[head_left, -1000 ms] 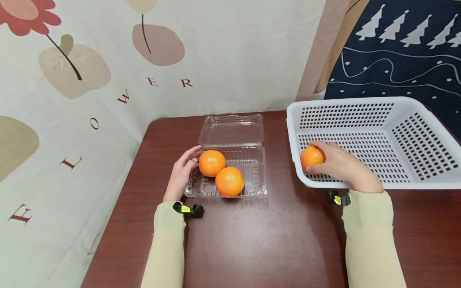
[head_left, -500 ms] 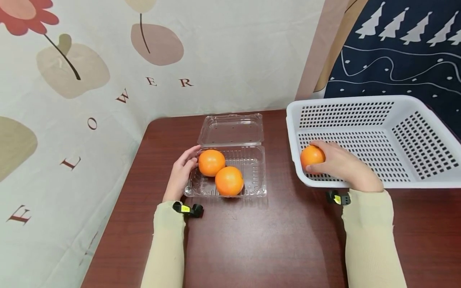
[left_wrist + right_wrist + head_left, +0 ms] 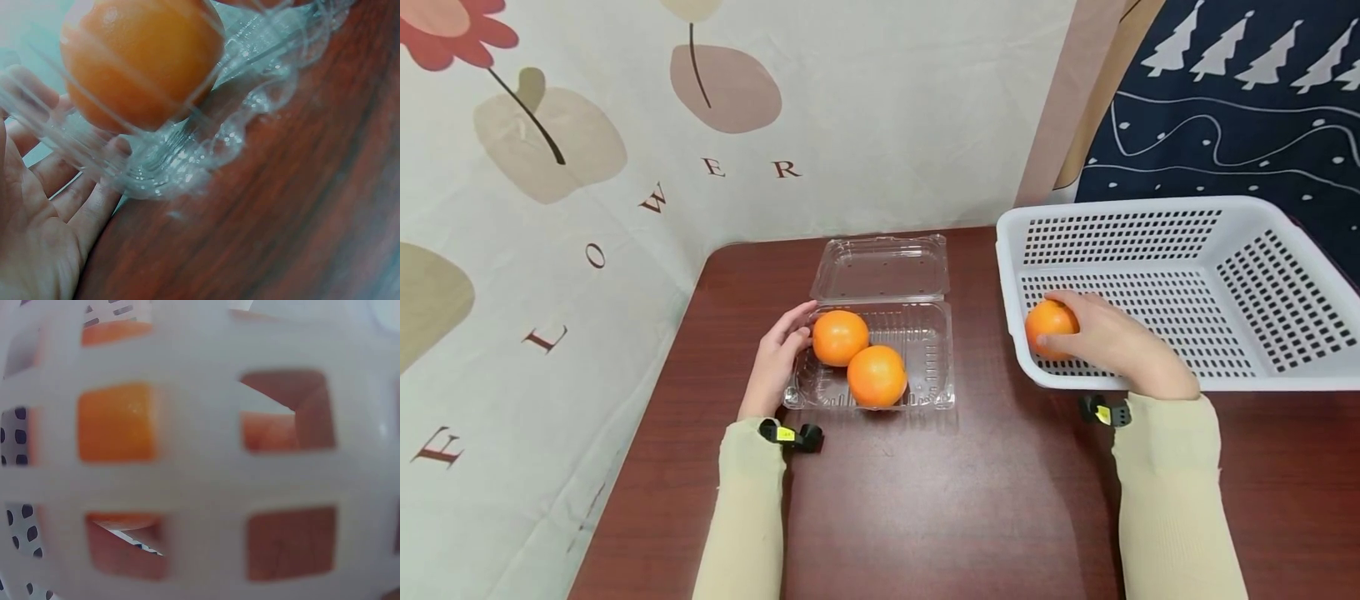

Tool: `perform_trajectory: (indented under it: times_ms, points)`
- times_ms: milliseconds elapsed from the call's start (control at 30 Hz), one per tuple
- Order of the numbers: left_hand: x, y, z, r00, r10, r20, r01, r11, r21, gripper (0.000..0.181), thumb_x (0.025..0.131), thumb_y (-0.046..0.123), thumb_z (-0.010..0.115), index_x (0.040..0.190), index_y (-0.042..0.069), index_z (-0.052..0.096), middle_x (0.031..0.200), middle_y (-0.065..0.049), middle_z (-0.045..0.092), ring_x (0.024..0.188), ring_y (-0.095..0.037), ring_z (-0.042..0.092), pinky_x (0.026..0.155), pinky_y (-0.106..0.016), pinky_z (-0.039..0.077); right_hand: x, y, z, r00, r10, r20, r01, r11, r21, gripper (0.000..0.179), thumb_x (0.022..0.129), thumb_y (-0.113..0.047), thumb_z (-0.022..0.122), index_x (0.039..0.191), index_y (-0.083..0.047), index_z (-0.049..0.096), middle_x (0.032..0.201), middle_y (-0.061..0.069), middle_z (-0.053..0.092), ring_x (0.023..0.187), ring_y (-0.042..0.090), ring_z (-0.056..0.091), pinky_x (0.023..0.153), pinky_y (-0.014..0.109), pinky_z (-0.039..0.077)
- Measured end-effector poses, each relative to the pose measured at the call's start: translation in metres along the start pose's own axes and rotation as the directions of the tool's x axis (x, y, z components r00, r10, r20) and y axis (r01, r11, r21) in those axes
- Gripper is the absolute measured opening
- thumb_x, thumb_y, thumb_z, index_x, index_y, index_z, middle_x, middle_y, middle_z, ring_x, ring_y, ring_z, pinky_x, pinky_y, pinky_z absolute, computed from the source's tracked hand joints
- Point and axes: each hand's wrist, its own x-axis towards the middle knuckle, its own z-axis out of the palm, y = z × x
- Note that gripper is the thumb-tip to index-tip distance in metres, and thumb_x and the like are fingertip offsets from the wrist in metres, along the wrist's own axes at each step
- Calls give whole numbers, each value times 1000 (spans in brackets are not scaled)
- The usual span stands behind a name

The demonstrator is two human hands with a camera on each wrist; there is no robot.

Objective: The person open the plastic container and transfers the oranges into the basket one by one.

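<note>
In the head view, my right hand (image 3: 1105,333) is inside the white basket (image 3: 1022,333) and grips an orange (image 3: 1048,323) near its left wall. Through the basket's holes, the right wrist view shows parts of that orange (image 3: 117,422) and of the hand. My left hand (image 3: 775,358) rests against the left side of a clear plastic clamshell box (image 3: 928,358), fingers loosely extended along its wall. Two oranges sit in the box: one (image 3: 840,337) near that hand, the other (image 3: 877,377) at the front. The left wrist view shows fingers (image 3: 69,187) at the box's outer wall.
The box's lid (image 3: 883,267) lies folded back behind it. Both containers stand on a dark red-brown table (image 3: 955,508). A printed cloth (image 3: 887,108) hangs behind, and a dark blue cloth with white trees (image 3: 1225,142) hangs behind the basket.
My right thumb has shifted slightly up on the orange's side. My left hand, the box and the two oranges in it stay as they were.
</note>
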Motion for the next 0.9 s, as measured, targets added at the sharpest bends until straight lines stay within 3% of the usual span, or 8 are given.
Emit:
perform_trajectory:
  times_ms: [200, 400, 733, 900]
  points:
    - [1, -4, 0, 1000, 22, -8, -22, 1000, 10, 34, 94, 21, 44, 127, 28, 50, 124, 2, 51, 111, -14, 49, 91, -32, 41, -2, -1, -3, 1000, -3, 16, 3, 1000, -1, 47, 81, -23, 59, 123, -10, 43, 106, 9, 50, 94, 26, 44, 79, 41, 37]
    - [0, -1, 0, 1000, 2, -5, -2, 1000, 12, 34, 94, 19, 43, 126, 29, 50, 124, 3, 51, 110, -13, 49, 92, -32, 41, 1, -1, -5, 1000, 4, 5, -4, 999, -37, 46, 83, -22, 56, 125, -7, 42, 110, 12, 49, 96, 28, 43, 83, 43, 36]
    - [-7, 18, 3, 1000, 0, 3, -1, 1000, 19, 37, 94, 13, 41, 130, 17, 46, 125, -4, 50, 111, -18, 48, 93, -36, 39, 1, -1, -7, 1000, 3, 16, -2, 998, -59, 53, 86, -31, 54, 129, -4, 39, 117, 16, 46, 100, 30, 42, 88, 47, 34]
    - [-5, 13, 2, 1000, 1, 1, -1, 1000, 18, 36, 94, 15, 42, 130, 20, 47, 125, -2, 51, 111, -16, 49, 93, -35, 40, 2, -2, -7, 1000, 5, 16, -3, 995, -99, 54, 87, -32, 52, 130, -3, 38, 121, 19, 45, 102, 32, 42, 89, 50, 33]
